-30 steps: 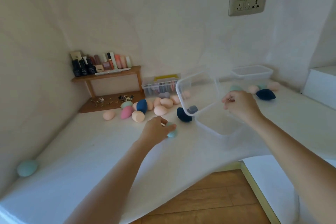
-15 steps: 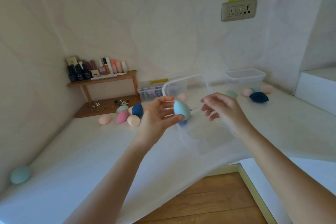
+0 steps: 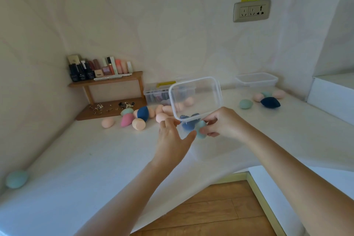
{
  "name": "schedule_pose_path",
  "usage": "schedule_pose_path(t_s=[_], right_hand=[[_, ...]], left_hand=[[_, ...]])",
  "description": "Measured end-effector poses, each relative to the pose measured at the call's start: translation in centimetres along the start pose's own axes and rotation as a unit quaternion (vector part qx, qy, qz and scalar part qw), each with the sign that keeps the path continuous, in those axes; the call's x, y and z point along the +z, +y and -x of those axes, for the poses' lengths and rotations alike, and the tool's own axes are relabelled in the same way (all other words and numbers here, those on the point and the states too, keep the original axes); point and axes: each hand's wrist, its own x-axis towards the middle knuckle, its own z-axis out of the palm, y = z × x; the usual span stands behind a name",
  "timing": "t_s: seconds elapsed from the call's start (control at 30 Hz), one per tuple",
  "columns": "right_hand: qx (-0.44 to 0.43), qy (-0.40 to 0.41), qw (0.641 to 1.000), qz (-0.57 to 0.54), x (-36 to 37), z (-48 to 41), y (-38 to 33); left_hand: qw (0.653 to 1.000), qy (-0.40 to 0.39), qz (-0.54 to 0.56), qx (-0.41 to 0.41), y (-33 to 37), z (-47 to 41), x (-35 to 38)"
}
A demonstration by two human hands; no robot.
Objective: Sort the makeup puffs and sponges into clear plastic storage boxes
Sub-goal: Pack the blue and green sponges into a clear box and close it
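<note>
A clear plastic box (image 3: 197, 84) is held tilted above the white table, its opening towards me. Dark blue sponges (image 3: 188, 123) lie at its low end. My right hand (image 3: 223, 125) grips the box's near rim. A light blue sponge (image 3: 201, 131) sits just under that rim, against my right fingertips. My left hand (image 3: 172, 141) is spread beside it, thumb tip touching the sponge and fingers touching the box's lower left corner. Loose peach, pink and navy sponges (image 3: 138, 123) lie behind on the table.
A second clear box (image 3: 256, 80) stands at the back right, with a teal sponge (image 3: 245, 104), a navy sponge (image 3: 270, 102) and peach ones near it. A wooden shelf (image 3: 105, 81) with cosmetics fills the back-left corner. Another teal sponge (image 3: 16, 178) lies far left. The table edge drops to wooden floor.
My left hand picked the light blue sponge off the table and carried it up to the box. The box has been lifted and tilted further towards me.
</note>
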Motion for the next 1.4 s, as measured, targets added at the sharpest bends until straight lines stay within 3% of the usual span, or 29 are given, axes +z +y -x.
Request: schedule_pose_path(t_s=[0.1, 0.27, 0.47, 0.67, 0.83, 0.9, 0.93, 1.0, 1.07, 1.1, 1.17, 1.23, 1.3, 1.4], right_hand=[[-0.003, 0.004, 0.999, 0.034, 1.5, -0.3, -1.2], [0.006, 0.033, 0.995, 0.094, 3.5, -1.5, -2.5], [0.028, 0.04, 0.986, 0.162, 3.5, -1.8, -3.0], [-0.011, -0.031, 0.992, 0.119, 2.7, -1.6, -2.5], [-0.015, -0.025, 0.997, 0.072, 2.0, -1.2, -1.7], [-0.028, 0.014, 0.999, 0.037, 1.0, -0.6, -1.5], [-0.044, 0.073, 0.996, 0.013, 0.1, -0.3, -1.2], [-0.058, 0.274, 0.96, 0.017, -2.7, -0.1, 0.9], [0.007, 0.424, 0.902, 0.081, -6.2, 0.0, 4.3], [0.078, 0.432, 0.891, 0.117, -7.8, 0.2, 6.5], [0.249, 0.341, 0.893, 0.156, -9.7, 0.5, 10.8], [0.368, 0.248, 0.882, 0.158, -10.4, 1.3, 14.0], [0.405, 0.218, 0.874, 0.154, -10.6, 1.8, 15.9], [0.374, 0.248, 0.88, 0.157, -10.8, 2.2, 16.4]], left_hand=[[0.994, -0.058, 0.065, -0.068, -0.4, 0.3, 0.4], [0.982, -0.139, 0.105, -0.07, -0.7, -0.2, 0.8], [0.978, -0.158, 0.119, -0.066, -0.6, -0.3, 0.5], [0.978, -0.148, 0.132, -0.069, -0.6, -0.4, 0.6], [0.978, -0.142, 0.137, -0.067, -0.4, -0.2, 0.7], [0.979, -0.143, 0.131, -0.066, -0.4, -0.3, 0.8], [0.979, -0.142, 0.128, -0.066, -0.5, -0.3, 0.8], [0.98, -0.143, 0.124, -0.067, -0.6, -0.4, 0.9], [0.98, -0.141, 0.125, -0.068, -0.6, -0.5, 1.0], [0.98, -0.14, 0.127, -0.069, -0.6, -0.6, 1.1], [0.98, -0.134, 0.131, -0.071, -0.5, -0.7, 1.3], [0.98, -0.132, 0.13, -0.075, -0.2, -0.8, 1.6], [0.979, -0.128, 0.134, -0.08, -0.1, -0.9, 2.0], [0.978, -0.12, 0.146, -0.085, 0.1, -0.8, 2.3]])
